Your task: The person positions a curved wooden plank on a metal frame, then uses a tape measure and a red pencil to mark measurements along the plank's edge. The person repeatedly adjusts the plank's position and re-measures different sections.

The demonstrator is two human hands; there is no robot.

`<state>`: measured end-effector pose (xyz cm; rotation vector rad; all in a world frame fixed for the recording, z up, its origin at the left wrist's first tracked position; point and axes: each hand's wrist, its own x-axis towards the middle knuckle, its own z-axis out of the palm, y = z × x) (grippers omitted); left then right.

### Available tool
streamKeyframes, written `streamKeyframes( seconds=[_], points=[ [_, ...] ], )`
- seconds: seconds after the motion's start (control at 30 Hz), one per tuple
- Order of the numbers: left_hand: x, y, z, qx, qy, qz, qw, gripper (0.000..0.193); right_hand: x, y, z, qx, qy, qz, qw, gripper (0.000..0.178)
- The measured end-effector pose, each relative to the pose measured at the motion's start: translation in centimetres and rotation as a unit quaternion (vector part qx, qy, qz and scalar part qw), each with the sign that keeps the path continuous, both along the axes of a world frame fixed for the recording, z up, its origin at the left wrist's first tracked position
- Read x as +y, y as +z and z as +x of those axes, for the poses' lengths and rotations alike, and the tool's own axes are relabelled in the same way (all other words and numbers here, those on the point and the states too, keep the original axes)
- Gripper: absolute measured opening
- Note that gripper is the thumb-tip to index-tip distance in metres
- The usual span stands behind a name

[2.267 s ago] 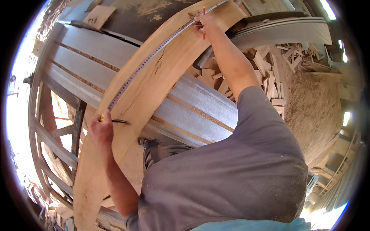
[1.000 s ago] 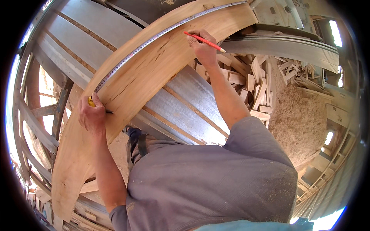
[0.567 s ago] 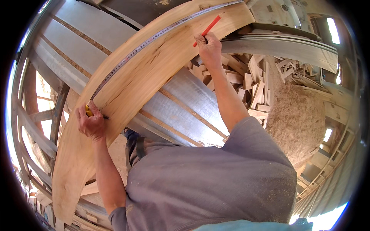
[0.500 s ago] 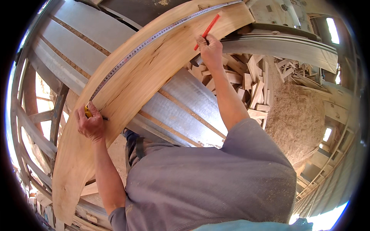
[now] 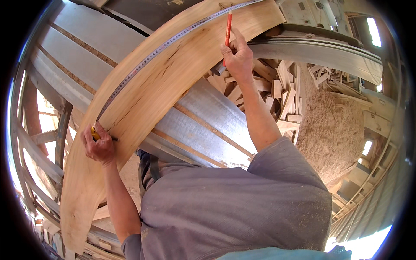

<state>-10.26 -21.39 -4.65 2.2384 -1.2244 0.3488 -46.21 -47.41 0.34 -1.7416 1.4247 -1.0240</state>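
Note:
A long pale wooden plank (image 5: 173, 73) lies across a grey metal table (image 5: 203, 117), looking curved in the fisheye picture. My left hand (image 5: 100, 145) is closed round a yellow tape measure (image 5: 95, 133) and rests on the plank toward its near-left part. From it the white tape blade (image 5: 162, 47) runs along the plank's far edge to the upper right end. My right hand (image 5: 239, 56) holds a red pencil (image 5: 228, 32) over the plank's near edge, its pale tip pointing up and away from me. Dark cracks mark the plank's middle.
Offcuts of wood (image 5: 284, 93) are heaped beyond the table on the right, beside a mound of sawdust (image 5: 333, 134). A long metal rail (image 5: 320, 54) extends right from the plank's far end. Wooden framing (image 5: 60, 134) stands at the left.
My right hand has turned the pencil from slanting right to nearly upright, its tip shifting left. My left hand and the tape measure have slid slightly toward me and to the left.

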Motion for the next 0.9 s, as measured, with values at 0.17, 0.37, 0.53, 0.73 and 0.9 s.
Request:
streamKeyframes(
  seconds=[0.17,0.37,0.53,0.73,0.9],
  points=[
    [0.0,-0.1,0.0,0.011,0.01,-0.001,1.0,0.021,-0.2,0.2,-1.0,0.035,0.058,0.029,0.997,0.035],
    [0.4,-0.5,0.1,0.011,0.021,0.006,1.0,0.023,-0.1,2.0,-1.2,-0.28,0.07,0.237,0.928,0.025],
    [0.1,-0.2,-0.2,0.016,0.017,-0.009,1.0,0.023,-0.4,1.9,-1.3,-0.229,0.098,0.133,0.959,0.017],
    [-0.1,0.2,-0.4,0.024,0.018,0.003,1.0,0.022,-0.3,2.2,-0.8,-0.152,0.05,0.08,0.984,0.015],
    [-0.1,0.1,-0.5,0.028,0.022,-0.004,0.999,0.022,-1.2,1.4,0.1,-0.095,-0.003,0.022,0.995,0.014]
  ],
)
